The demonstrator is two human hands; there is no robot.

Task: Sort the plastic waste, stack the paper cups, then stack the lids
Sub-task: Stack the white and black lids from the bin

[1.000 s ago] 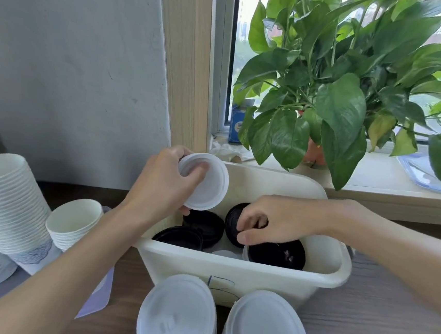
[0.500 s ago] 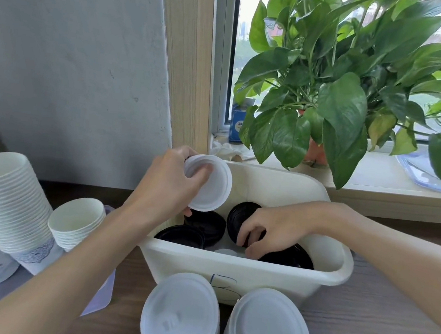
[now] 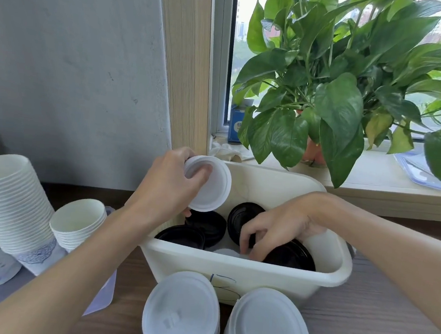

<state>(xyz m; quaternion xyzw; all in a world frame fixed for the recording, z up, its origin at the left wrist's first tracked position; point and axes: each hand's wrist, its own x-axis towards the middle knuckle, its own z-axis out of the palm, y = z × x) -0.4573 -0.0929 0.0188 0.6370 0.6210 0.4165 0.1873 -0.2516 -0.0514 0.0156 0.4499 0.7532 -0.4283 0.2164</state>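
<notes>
Left hand (image 3: 169,186): fingers and thumb clasp white lid (image 3: 208,186), probably as a base for stacking. Right hand (image 3: 275,227): fingers curled down among black lids (image 3: 294,256) in tub (image 3: 244,267); grip cannot be told.

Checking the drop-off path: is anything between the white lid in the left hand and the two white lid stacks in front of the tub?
Only the tub's near wall lies between them, and the left hand holds the white lid above that rim. Both lid stacks have bare tops.
</notes>
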